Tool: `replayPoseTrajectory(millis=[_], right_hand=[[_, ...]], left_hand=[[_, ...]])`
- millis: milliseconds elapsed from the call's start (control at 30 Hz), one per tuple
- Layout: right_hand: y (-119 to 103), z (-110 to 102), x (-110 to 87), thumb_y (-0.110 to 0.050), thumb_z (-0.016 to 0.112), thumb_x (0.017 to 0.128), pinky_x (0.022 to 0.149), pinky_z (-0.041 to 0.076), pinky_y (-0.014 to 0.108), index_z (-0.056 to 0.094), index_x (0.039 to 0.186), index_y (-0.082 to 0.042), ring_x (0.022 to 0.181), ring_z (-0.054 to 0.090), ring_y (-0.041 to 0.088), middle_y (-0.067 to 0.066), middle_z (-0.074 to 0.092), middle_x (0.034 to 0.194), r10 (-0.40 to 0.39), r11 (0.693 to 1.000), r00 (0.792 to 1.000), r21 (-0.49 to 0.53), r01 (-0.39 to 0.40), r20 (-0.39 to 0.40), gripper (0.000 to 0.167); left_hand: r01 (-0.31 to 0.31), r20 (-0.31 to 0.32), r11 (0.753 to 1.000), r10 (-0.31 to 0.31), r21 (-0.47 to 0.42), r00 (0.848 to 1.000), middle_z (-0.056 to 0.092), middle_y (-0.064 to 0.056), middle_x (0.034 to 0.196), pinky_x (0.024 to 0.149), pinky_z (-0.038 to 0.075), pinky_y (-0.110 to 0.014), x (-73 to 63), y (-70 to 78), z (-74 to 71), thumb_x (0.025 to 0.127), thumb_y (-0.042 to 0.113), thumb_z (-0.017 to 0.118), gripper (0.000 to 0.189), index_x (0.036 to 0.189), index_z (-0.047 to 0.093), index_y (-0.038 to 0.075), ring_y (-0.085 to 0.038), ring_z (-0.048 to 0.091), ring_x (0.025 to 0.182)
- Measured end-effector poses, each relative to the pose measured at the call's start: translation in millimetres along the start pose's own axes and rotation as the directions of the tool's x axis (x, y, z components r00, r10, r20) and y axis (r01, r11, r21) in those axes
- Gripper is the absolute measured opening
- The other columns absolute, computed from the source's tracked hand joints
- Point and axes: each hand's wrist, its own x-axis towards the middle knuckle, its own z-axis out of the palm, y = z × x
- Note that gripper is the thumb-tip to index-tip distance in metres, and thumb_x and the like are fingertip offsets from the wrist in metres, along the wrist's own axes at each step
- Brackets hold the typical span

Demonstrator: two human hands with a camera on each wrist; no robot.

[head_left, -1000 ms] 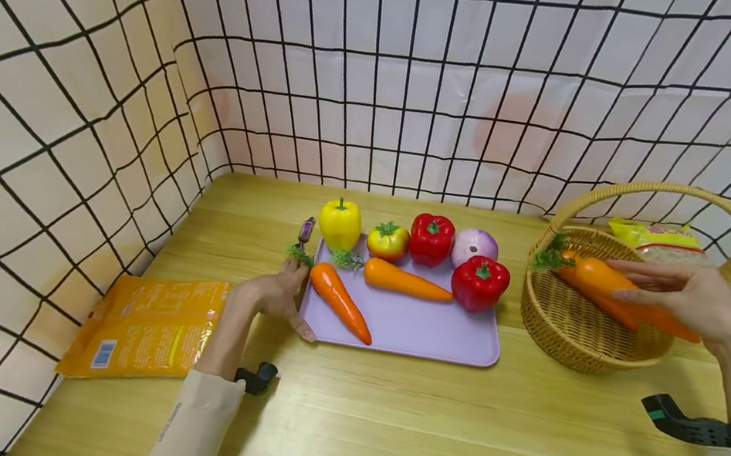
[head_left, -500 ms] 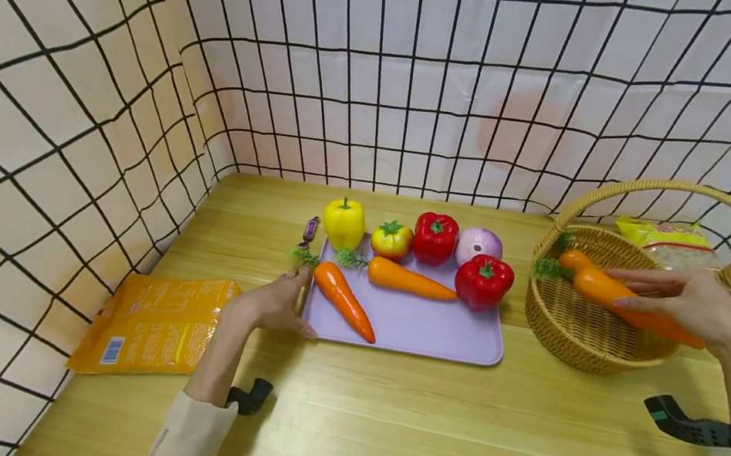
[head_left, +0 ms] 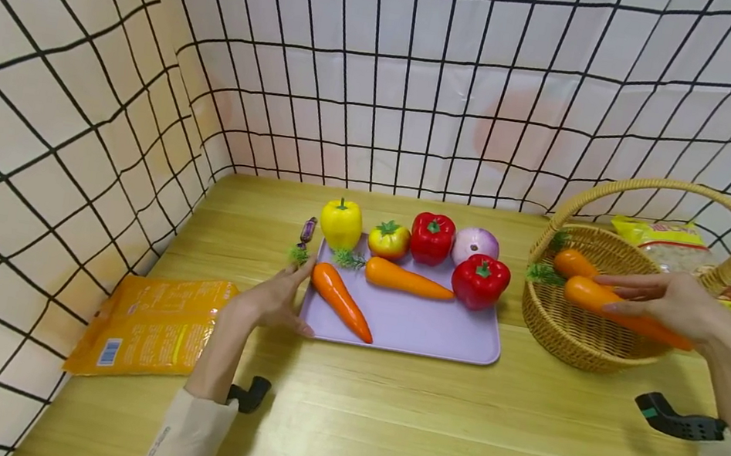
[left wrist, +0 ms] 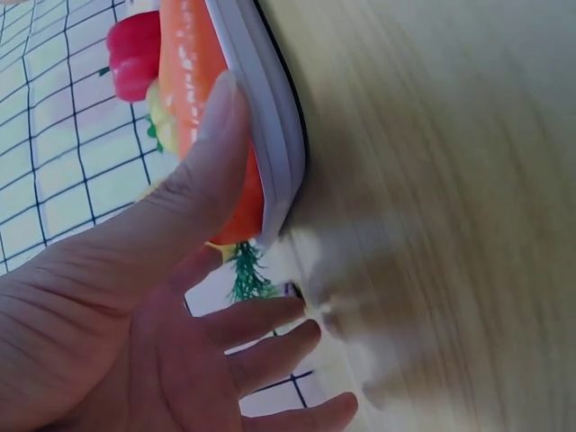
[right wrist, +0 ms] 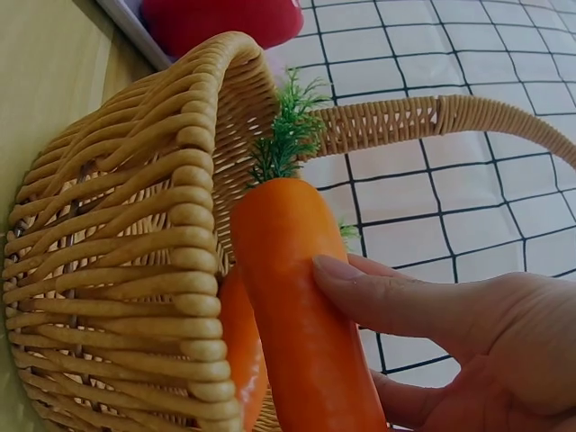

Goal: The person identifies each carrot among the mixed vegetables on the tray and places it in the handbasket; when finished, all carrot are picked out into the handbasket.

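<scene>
Since the earlier frame, the held carrot has been shifted slightly toward the near rim of the wicker basket, and a second carrot inside is shown more clearly behind it; the held carrot is pinched between the thumb and fingers of the right hand, above the basket's opening, its leafy end by the left rim and its tip pointed to the near right. Toward the tabletop's far right corner the basket is placed; behind it a yellow packet is seen. Released and loosely outstretched, the left hand is set at the left edge of a lilac tray, its thumb by the near left corner (whether the tray is pressed cannot be told). Along the tray's far edge, from the left corner, are set a yellow pepper, a tomato, a red pepper and a purple onion; another red pepper is placed at the right edge; one carrot is laid crosswise, another slantwise beside the left hand. Near the tabletop's left edge an orange packet is laid flat.
</scene>
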Motion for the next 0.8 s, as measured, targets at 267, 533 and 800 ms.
replayPoseTrajectory(millis=[267, 533, 800], right_hand=[[-1.5, 5.3, 4.1, -0.033, 0.078, 0.094, 0.088, 0.052, 0.031, 0.064, 0.14, -0.005, 0.133, 0.047, 0.057, 0.033, 0.06, 0.14, -0.028, 1.0, 1.0, -0.011, 0.028, 0.007, 0.056], [-4.5, 8.5, 8.4, -0.032, 0.078, 0.093, 0.087, 0.05, 0.023, 0.063, 0.14, -0.002, 0.133, 0.049, 0.057, 0.031, 0.061, 0.14, -0.032, 0.999, 0.999, -0.023, 0.033, 0.011, 0.058], [-1.8, 11.9, 15.0, -0.033, 0.076, 0.095, 0.095, 0.054, 0.039, 0.059, 0.144, -0.002, 0.134, 0.048, 0.056, 0.034, 0.056, 0.145, -0.029, 1.0, 0.999, 0.006, 0.029, 0.027, 0.061]], left_hand=[[-0.012, 0.038, 1.0, 0.011, 0.023, 0.999, 0.003, -0.029, 0.171, 0.125, 0.024, -0.066, 10.1, -2.3, -5.5, 0.079, 0.032, 0.091, 0.129, 0.168, -0.001, 0.019, -0.05, 0.016, 0.157], [0.019, 0.092, 0.998, -0.024, 0.058, 0.995, -0.001, -0.027, 0.172, 0.125, 0.019, -0.07, 19.7, -2.9, -10.4, 0.076, 0.038, 0.092, 0.133, 0.168, -0.004, 0.023, -0.048, 0.008, 0.16], [0.053, 0.11, 0.996, -0.061, 0.076, 0.992, -0.003, -0.026, 0.173, 0.123, 0.019, -0.072, 22.9, -2.8, -11.2, 0.076, 0.039, 0.093, 0.134, 0.168, -0.004, 0.024, -0.048, 0.007, 0.16]])
